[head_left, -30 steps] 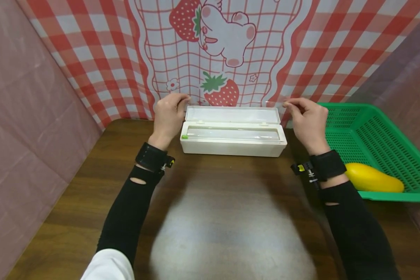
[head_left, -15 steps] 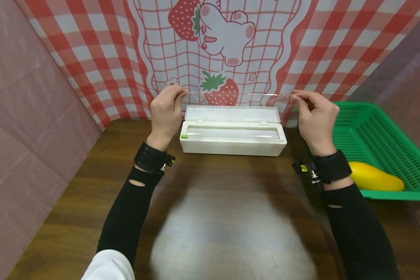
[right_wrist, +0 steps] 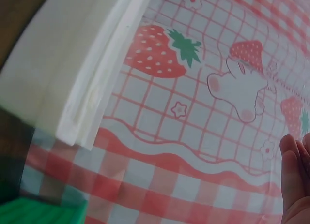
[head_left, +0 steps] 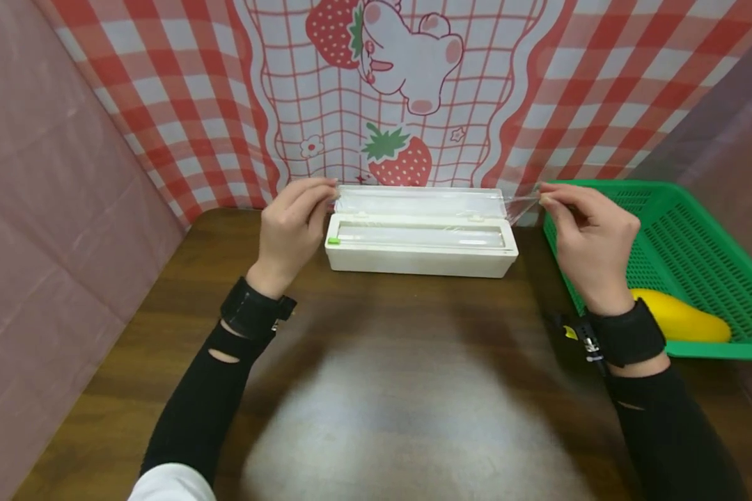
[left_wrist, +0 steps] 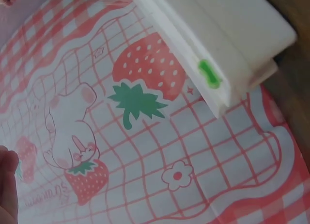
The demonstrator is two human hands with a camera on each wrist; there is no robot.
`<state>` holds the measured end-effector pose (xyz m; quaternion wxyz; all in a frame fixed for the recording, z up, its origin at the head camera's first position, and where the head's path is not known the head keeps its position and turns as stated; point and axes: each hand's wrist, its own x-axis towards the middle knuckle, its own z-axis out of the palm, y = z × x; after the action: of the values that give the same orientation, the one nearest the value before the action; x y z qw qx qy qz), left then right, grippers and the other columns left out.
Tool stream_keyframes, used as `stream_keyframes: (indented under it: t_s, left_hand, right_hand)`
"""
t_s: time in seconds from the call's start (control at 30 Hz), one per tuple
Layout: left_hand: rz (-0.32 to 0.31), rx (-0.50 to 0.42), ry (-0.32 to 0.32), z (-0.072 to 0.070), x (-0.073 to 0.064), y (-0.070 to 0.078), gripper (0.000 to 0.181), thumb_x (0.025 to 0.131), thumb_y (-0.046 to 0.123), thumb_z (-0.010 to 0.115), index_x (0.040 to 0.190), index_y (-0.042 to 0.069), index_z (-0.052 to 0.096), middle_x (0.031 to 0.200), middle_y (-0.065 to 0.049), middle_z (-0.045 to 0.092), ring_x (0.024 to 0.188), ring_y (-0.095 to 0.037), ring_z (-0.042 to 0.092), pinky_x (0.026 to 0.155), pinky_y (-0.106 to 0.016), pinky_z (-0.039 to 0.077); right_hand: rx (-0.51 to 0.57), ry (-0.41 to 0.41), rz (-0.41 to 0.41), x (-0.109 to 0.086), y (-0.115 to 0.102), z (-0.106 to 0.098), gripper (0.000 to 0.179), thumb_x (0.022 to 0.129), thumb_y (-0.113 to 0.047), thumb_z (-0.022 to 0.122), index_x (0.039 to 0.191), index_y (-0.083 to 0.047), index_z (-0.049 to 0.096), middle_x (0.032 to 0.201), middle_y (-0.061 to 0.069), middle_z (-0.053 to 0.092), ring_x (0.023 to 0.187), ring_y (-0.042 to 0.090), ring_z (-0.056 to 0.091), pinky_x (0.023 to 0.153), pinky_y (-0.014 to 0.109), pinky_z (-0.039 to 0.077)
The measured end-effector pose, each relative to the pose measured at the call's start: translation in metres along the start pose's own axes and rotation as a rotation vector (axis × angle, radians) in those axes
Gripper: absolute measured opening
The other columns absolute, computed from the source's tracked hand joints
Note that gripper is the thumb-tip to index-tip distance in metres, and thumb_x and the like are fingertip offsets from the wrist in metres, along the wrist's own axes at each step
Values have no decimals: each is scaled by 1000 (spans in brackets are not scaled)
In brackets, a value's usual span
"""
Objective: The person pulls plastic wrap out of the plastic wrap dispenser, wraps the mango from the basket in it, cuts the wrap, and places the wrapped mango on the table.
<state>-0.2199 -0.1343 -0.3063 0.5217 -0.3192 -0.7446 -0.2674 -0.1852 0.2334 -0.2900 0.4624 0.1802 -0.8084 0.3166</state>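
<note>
A sheet of clear cling film (head_left: 523, 204) stretches between my two hands, hard to see except where it glints and bunches. Its left end is pinched between thumb and fingers of my left hand (head_left: 290, 233), just left of the raised lid (head_left: 421, 200). My right hand (head_left: 597, 240) pinches the gathered right end, beyond the box's right side. Between the hands sits the white cling film dispenser (head_left: 421, 264), lid tipped back, with a green slider (left_wrist: 209, 73) at its left end. In the right wrist view, fingertips (right_wrist: 289, 158) show at the right edge.
To the right, a green plastic basket (head_left: 695, 351) holds a yellow, mango-like item (head_left: 686, 318). A red-and-white checked cloth (head_left: 188, 90) hangs directly behind the dispenser. The brown wooden table (head_left: 407, 390) extends toward me.
Both hands first rose with the film, then came down and spread farther apart. The film now hangs lower, across the raised lid. The dispenser has stayed in place.
</note>
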Motion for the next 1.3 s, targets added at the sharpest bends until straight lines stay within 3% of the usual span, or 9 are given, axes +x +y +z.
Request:
stream_keyframes:
  t_s: [0.07, 0.27, 0.53, 0.73, 0.8, 1.0, 1.13, 1.3]
  left_hand:
    - [32, -14, -31, -7, -5, 3, 14, 85, 12, 63, 94, 3, 69, 100, -5, 66, 95, -13, 59, 84, -29, 45]
    - [152, -59, -156, -29, -20, 11, 16, 82, 11, 66, 96, 4, 69, 98, -5, 66, 93, -14, 60, 81, -31, 47]
    - [265, -132, -408, -49, -49, 22, 18, 83, 13, 65, 99, 5, 67, 93, -3, 65, 82, -13, 59, 73, -29, 50]
    - [263, -163, -563, -54, -71, 31, 14, 86, 17, 63, 95, 8, 67, 87, 0, 63, 76, -10, 58, 68, -24, 49]
    - [261, -153, -612, -55, -77, 34, 13, 86, 18, 63, 94, 8, 67, 85, 1, 62, 74, -9, 58, 67, -24, 49]
    - [212, -122, -779, -54, -96, 39, 12, 86, 21, 63, 92, 11, 67, 83, 6, 58, 71, -5, 55, 65, -22, 48]
    - [168, -102, -878, -50, -107, 42, 11, 85, 21, 64, 92, 13, 68, 82, 7, 58, 69, -4, 52, 64, -22, 47]
    - [162, -40, -944, -44, -117, 45, 9, 86, 15, 61, 91, 17, 69, 78, 8, 57, 65, -3, 48, 58, -22, 45]
  right_hand:
    - [-19, -23, -21, -7, 5, -5, 17, 83, -15, 66, 97, -9, 72, 100, -2, 68, 82, 6, 59, 74, 16, 42]
    - [-57, -93, -114, -26, -12, -22, 19, 75, -6, 71, 94, -3, 71, 96, 7, 68, 83, 17, 62, 70, 11, 36]
    - [20, -193, -186, -65, -19, -34, 11, 79, -11, 69, 85, -2, 68, 79, 7, 65, 69, 17, 58, 77, 13, 39]
    - [48, -303, -228, -95, -4, -33, 10, 82, -19, 67, 84, -9, 67, 78, -2, 64, 66, 9, 57, 64, 19, 45]
    - [54, -345, -227, -104, 1, -32, 8, 78, -15, 69, 84, -12, 67, 79, -4, 63, 66, 7, 56, 60, 20, 46]
    - [77, -475, -192, -128, 11, -27, 25, 67, -5, 73, 86, -19, 65, 82, -13, 60, 67, -2, 51, 56, 17, 44]
    - [76, -548, -195, -138, 14, -23, 21, 71, -7, 72, 85, -20, 63, 83, -15, 58, 68, -2, 50, 57, 20, 46]
    - [0, -665, -191, -147, 16, -19, 13, 76, -16, 69, 86, -22, 63, 85, -16, 57, 70, -1, 51, 59, 23, 48]
